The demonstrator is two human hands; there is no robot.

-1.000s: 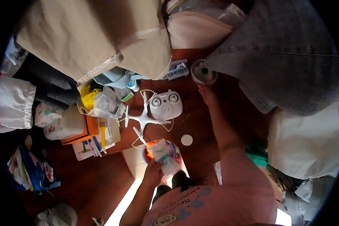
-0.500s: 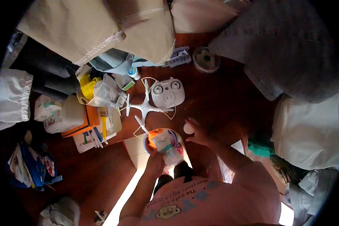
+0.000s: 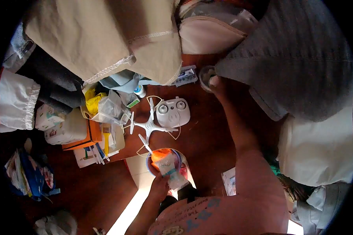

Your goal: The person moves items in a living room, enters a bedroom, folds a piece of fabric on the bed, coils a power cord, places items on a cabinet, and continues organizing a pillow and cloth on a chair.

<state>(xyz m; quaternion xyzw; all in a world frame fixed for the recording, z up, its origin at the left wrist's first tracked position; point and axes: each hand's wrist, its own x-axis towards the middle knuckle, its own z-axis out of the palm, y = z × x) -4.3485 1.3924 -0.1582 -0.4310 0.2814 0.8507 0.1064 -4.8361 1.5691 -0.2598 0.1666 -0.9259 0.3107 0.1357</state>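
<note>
My left hand (image 3: 159,185) is closed on a clear plastic packet (image 3: 169,166) with white contents and a bluish band. The packet hangs over a round bin (image 3: 148,164) that has an orange wrapper (image 3: 159,156) inside. Reaching far forward, my right hand (image 3: 217,85) is at a round clear container (image 3: 204,78) by the hanging grey cloth. A small pale piece shows at its fingertips, apparently the white round piece; the fingers partly cover it. A white drone (image 3: 149,126) with propeller guards lies beside its white remote controller (image 3: 173,112).
Grey cloth (image 3: 286,58) and beige cloth (image 3: 94,35) hang over the far side. Left of the drone stand an orange box (image 3: 91,135), a yellow-handled brush (image 3: 106,135), a small bottle (image 3: 139,91) and plastic bags. A blue bag (image 3: 31,172) lies far left.
My right hand has moved forward from beside the drone to the round container. The white round piece has left its spot on the table. My left hand keeps the packet over the bin.
</note>
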